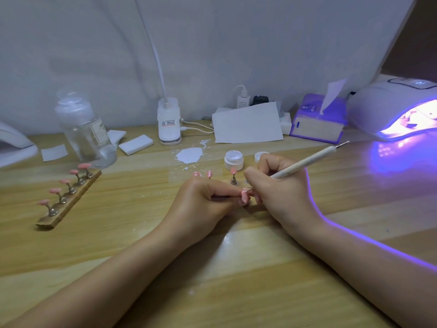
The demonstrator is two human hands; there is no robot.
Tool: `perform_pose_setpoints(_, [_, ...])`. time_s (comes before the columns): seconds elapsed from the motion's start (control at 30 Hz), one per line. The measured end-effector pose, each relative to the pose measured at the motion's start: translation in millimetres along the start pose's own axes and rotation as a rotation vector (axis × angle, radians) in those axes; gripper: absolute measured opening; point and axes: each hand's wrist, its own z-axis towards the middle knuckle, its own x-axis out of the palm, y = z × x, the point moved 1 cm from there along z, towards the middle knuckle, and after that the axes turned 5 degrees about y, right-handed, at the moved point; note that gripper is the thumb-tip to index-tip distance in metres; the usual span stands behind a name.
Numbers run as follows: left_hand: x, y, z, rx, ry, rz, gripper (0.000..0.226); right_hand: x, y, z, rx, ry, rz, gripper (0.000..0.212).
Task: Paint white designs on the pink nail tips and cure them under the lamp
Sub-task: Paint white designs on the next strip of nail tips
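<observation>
Pinching the pink nail tip at frame centre, your left hand presented it rightward; your right hand gripped the brush, handle slanting upper right, lamp beyond.

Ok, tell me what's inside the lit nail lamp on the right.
Inside the nail lamp, purple-white glare fills the opening. A few small dark and pinkish shapes show on its floor, possibly nail tips on stands, but they are washed out. The hood covers the space further in.
</observation>
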Motion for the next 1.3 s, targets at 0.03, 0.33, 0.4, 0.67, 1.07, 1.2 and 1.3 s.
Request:
perform_pose_setpoints(0.03, [0.0, 0.1, 0.2, 0.001, -0.004, -0.002, 0.013, 0.1, 0.5, -0.1, 0.001, 0.003, 0.006, 0.041])
perform_pose_setpoints(0.33, [-0.2, 0.0, 0.2, -0.007, -0.012, 0.011, 0.014, 0.6, 2.2, -0.3, 0.006, 0.005, 0.000, 0.040])
perform_pose_setpoints(0.4, [-0.3, -0.2, -0.1, -0.006, -0.011, 0.002, 0.014, 0.8, 2.2, -0.5, 0.007, 0.008, 0.003, 0.040])
perform_pose_setpoints(0.67, [0.0, 0.2, 0.2, -0.009, -0.008, 0.009, 0.013, 0.4, 0.7, -0.4, 0.003, -0.003, -0.004, 0.040])
perform_pose_setpoints(1.07, [0.6, 1.0, 0.8, -0.003, -0.013, 0.005, 0.013, -0.2, -1.4, 0.4, 0.007, -0.005, -0.016, 0.039])
perform_pose_setpoints(1.2, [0.5, 1.2, 0.1, 0.002, -0.009, -0.010, 0.013, -0.2, -1.5, 0.5, 0.001, -0.005, -0.021, 0.038])
perform_pose_setpoints(1.3, [0.7, 0.6, -0.2, 0.004, -0.005, -0.013, 0.013, -0.2, -1.3, 0.4, 0.004, -0.010, -0.013, 0.037])
